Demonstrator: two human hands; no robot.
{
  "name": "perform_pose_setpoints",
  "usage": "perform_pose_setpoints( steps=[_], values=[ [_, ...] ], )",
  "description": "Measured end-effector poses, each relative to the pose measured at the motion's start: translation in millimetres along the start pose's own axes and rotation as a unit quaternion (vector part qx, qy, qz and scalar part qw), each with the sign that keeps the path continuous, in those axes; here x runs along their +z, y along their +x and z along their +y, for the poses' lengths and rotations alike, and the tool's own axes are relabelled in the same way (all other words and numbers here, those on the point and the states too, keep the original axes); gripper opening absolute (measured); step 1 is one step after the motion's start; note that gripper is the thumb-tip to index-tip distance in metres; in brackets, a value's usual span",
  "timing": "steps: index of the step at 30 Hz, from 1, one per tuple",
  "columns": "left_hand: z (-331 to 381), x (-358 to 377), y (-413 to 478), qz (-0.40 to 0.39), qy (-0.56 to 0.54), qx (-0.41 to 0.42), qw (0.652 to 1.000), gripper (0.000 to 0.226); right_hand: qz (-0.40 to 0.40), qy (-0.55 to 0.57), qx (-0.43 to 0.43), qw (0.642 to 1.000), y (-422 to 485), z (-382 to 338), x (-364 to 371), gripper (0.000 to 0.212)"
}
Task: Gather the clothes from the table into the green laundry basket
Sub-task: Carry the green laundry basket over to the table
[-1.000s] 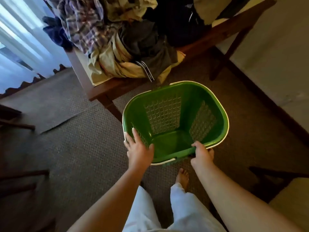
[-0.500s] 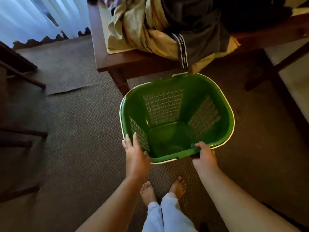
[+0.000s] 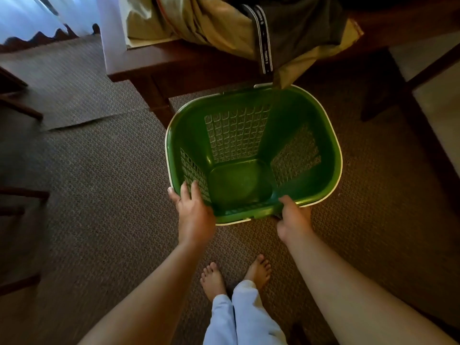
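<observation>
The green laundry basket (image 3: 311, 135) with a white rim stands on the carpet just below the wooden table's (image 3: 179, 66) front edge, and nothing lies inside it. My left hand (image 3: 195, 215) rests on its near left corner, fingers spread over the rim. My right hand (image 3: 293, 220) is closed on the near right rim. On the table above lies a pile of clothes: a khaki garment (image 3: 199, 18) and a dark grey garment (image 3: 306, 28) with a black printed band hanging over the edge, its tip just above the basket's far rim.
Brown textured carpet covers the floor, with a loose mat edge (image 3: 82, 120) at the left. Dark chair legs (image 3: 22, 195) stand at the far left. A table leg (image 3: 159, 105) is left of the basket. My bare feet (image 3: 236, 277) are right behind it.
The view has tilted down and closer to the table edge, so most of the clothes pile has left the frame. The basket has lowered toward the floor under the table edge, both hands still on it.
</observation>
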State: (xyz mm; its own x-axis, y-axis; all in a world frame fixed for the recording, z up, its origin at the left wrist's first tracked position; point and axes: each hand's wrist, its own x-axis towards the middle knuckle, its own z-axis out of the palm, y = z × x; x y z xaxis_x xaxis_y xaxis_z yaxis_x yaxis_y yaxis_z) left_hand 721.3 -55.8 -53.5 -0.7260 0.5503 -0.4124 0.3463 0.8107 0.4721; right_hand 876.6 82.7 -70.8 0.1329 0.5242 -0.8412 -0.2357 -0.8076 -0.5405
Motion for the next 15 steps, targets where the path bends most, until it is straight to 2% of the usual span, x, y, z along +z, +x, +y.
perform_pose_setpoints(
  steps=[2, 3, 5, 6, 8, 10, 13, 15],
  values=[
    [-0.6, -1.5, -0.6, -0.011, 0.029, -0.005, 1.000, 0.076, 0.021, -0.125, -0.033, 0.991, -2.9, -1.5, -2.2, 0.070],
    [-1.2, -2.2, -1.1, -0.018, 0.051, -0.006, 0.999, 0.076, 0.040, -0.196, -0.053, 0.978, -3.2, -3.7, -4.4, 0.085],
    [-1.2, -4.0, -3.7, -0.026, 0.094, -0.006, 0.995, 0.077, 0.065, -0.312, -0.100, 0.942, -5.3, -10.3, -7.3, 0.112],
    [0.9, -5.2, -5.4, -0.028, 0.116, 0.002, 0.993, 0.077, 0.069, -0.374, -0.124, 0.916, -7.1, -13.7, -9.1, 0.118],
    [7.0, -7.9, -9.9, -0.032, 0.153, 0.030, 0.987, 0.077, 0.078, -0.528, -0.154, 0.831, -12.9, -17.5, -14.0, 0.116],
    [13.4, -9.0, -15.9, -0.043, 0.193, 0.084, 0.977, 0.074, 0.079, -0.633, -0.197, 0.744, -20.7, -18.0, -22.4, 0.106],
    [19.1, -4.5, -24.9, -0.086, 0.250, 0.171, 0.949, 0.072, 0.043, -0.697, -0.342, 0.628, -28.5, -14.4, -35.5, 0.090],
    [18.9, 1.4, -28.3, -0.125, 0.261, 0.194, 0.938, 0.076, -0.033, -0.733, -0.410, 0.543, -31.9, -14.3, -36.3, 0.079]
  ],
)
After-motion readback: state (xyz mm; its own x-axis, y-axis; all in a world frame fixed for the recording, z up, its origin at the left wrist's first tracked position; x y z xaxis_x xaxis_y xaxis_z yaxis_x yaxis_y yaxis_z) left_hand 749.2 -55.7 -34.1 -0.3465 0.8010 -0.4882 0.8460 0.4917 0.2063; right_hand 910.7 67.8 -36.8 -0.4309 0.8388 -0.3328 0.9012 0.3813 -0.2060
